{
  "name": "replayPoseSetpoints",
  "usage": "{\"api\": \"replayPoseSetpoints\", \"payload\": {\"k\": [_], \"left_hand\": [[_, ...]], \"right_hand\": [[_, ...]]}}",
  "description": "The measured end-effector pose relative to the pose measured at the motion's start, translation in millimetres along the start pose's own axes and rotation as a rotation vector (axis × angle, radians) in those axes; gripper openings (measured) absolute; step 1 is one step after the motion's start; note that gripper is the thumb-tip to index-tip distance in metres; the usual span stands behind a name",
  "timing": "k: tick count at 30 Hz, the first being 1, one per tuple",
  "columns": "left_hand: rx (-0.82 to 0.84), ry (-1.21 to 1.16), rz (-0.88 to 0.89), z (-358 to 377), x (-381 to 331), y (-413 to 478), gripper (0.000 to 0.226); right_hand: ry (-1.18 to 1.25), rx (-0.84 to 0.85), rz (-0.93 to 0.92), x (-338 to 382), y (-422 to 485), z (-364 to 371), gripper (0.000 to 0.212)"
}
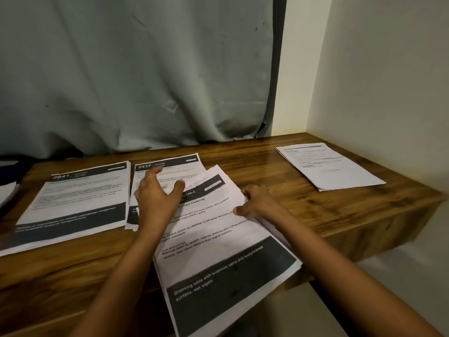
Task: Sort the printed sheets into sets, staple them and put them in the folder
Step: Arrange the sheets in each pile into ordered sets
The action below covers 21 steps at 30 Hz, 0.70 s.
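Over desk (340, 215) edge, stack (218, 251) overhangs; right hand (257, 203) pinches its side

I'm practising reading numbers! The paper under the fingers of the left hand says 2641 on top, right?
No. In the head view, the paper under the fingers of the left hand says 2437 on top; 2641 heads the neighbouring stack.

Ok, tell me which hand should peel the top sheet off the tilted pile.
Right. The right hand grips the tilted pile at its right edge; the left hand is spread open above its far corner.
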State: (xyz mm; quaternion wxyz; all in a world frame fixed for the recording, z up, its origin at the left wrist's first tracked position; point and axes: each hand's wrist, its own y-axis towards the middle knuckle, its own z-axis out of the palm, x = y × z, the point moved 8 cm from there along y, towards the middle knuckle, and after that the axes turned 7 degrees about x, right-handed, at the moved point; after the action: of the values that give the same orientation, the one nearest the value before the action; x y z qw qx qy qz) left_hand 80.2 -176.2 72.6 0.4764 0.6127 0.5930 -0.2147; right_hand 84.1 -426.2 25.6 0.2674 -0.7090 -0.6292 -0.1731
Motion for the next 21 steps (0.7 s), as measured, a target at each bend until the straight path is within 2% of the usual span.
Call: {"api": "replayPoseSetpoints", "payload": {"k": [5,8,10,14,18,21], "left_hand": [[0.207,-0.056,-0.271,0.0,39.4,-48.2,0.09],[0.346,-0.21,-0.35,9.9,48.9,-67.7,0.108],[0.371,-0.253,-0.363,12.4,45.1,-74.3,0.111],[0.344,-0.382,-0.36,15.3,33.2,-77.9,0.099],[0.293,-0.556,-0.385,20.9,20.7,-84.4,0.057],[0.26,-0.61,-0.393,19.1,21.0,-86.1,0.05]], "right_hand": [[-0.096,0.006,0.05,2.2,-5.2,-5.3,0.049],[-0.05,0.054,0.077,2.6,-12.5,-8.7,0.046],[-0.007,0.077,0.105,3.6,-20.7,-12.2,0.048],[0.046,0.112,0.161,0.3,-29.5,-13.5,0.058],[0.159,0.13,0.176,-6.1,-33.4,-6.8,0.042],[0.324,0.051,0.187,-16.1,-37.8,-12.7,0.045]]}}
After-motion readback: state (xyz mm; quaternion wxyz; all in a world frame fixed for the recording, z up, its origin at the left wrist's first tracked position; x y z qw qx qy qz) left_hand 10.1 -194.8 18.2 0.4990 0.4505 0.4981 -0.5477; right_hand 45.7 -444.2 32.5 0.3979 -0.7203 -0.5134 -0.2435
